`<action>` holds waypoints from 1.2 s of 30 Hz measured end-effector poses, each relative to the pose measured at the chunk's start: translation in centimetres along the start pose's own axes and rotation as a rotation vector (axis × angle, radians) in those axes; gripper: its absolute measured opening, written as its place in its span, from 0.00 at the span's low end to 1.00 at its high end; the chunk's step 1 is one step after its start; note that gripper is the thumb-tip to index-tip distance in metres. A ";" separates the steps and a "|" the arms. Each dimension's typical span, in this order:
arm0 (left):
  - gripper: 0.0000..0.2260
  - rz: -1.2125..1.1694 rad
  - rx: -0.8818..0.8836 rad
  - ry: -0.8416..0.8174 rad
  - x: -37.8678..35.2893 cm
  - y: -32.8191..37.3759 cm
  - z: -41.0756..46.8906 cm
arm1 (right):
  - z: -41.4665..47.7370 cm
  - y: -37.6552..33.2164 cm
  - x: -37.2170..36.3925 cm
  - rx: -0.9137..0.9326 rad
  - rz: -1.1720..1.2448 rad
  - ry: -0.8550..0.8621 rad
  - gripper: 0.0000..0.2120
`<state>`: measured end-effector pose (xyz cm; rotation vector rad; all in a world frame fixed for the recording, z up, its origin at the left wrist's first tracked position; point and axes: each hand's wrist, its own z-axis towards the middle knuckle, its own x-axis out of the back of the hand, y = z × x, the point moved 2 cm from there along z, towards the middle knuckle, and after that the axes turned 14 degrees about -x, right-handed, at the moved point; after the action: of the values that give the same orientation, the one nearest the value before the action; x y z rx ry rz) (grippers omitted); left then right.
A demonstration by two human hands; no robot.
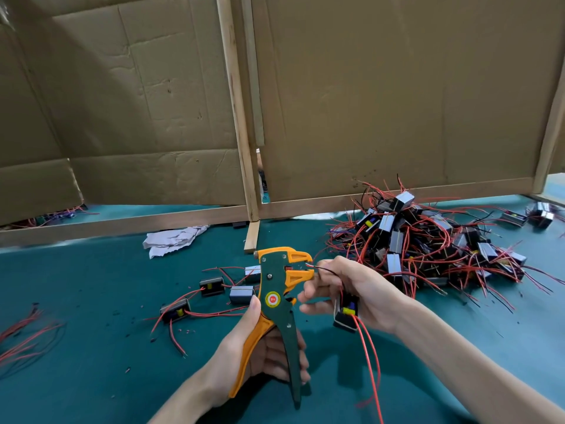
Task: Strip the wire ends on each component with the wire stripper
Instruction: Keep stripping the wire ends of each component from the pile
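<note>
Tabletop [91, 301], teal-covered; two cardboard screens [397, 102] behind. Our left hand [244, 347] grips one wire stripper [276, 301]; our right hand [363, 289] holds one component [345, 319], wire ends [309, 265] between the jaws. Four components [212, 286] beyond the stripper, one heap [428, 240] beyond our right hand.

- Table [91, 377]: we see a flat top covered in teal-green matting across the lower field.
- Heap of components [428, 240]: we note small dark blocks tangled with red and black wires, piled at the right rear.
- Four separate components [212, 286]: these lie apart near the centre, red leads trailing on the mat.
- Loose wires [24, 335]: a red bundle at the left edge.
- Crumpled grey cloth [171, 238]: left of centre, near the rear.
- Framed cardboard partition [122, 223]: we find it standing along the rear.
- Dark scraps [127, 334]: specks scattered over the mat.
</note>
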<state>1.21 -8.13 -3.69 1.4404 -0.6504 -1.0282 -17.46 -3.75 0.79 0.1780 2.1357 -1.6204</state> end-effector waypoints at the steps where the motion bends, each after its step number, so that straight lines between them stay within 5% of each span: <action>1: 0.39 0.004 -0.003 -0.001 0.0 0.0 0.0 | 0.0 0.0 -0.1 0.007 -0.002 -0.006 0.22; 10: 0.38 0.042 -0.049 0.124 -0.2 -0.6 -0.3 | -0.1 -0.1 -0.7 0.010 0.047 0.038 0.22; 16: 0.37 0.098 -0.101 0.341 -1.0 -1.3 -0.2 | 0.0 0.0 -0.9 -0.012 0.021 0.047 0.13; 24: 0.38 -0.112 -0.143 0.229 -0.7 0.0 0.0 | -0.1 -0.6 -0.3 0.118 0.053 0.058 0.13; 36: 0.39 -0.052 -0.055 0.112 -0.7 -0.5 0.1 | -0.3 -0.4 -0.6 0.136 0.005 0.123 0.12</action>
<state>0.75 -7.50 -3.99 1.4615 -0.5022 -0.9905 -17.13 -3.54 1.48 0.3336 2.1112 -1.7951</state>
